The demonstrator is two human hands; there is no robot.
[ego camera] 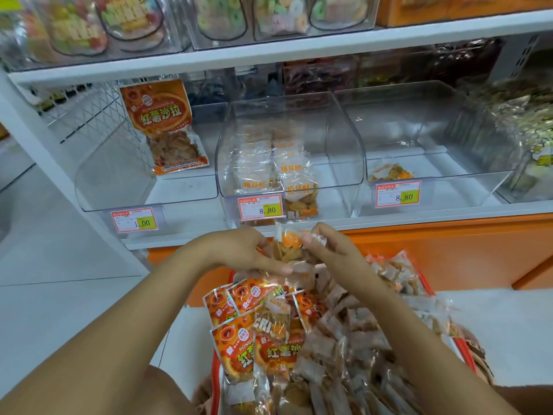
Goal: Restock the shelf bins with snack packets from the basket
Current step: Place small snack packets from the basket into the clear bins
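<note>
Step in hand: pick-up; transfer to shelf not yet done. L hand [239, 256] & R hand [332, 253] both pinch one clear packet [288, 250] of orange-ish snacks betw. them, fingers curled on its edges. Packet sits just above the basket [465, 354], below the shelf lip, in front of the mid bin [341, 175], which holds similar-looking packs. Next, prob.: lift up & fwd over that bin's front wall, lay it in. R bin [449, 187] is nearly bare, so it could go there instead.

Clear snack packet [287, 250] held over heaped red basket [462, 353], middle clear shelf bin [344, 139] part-filled
</note>
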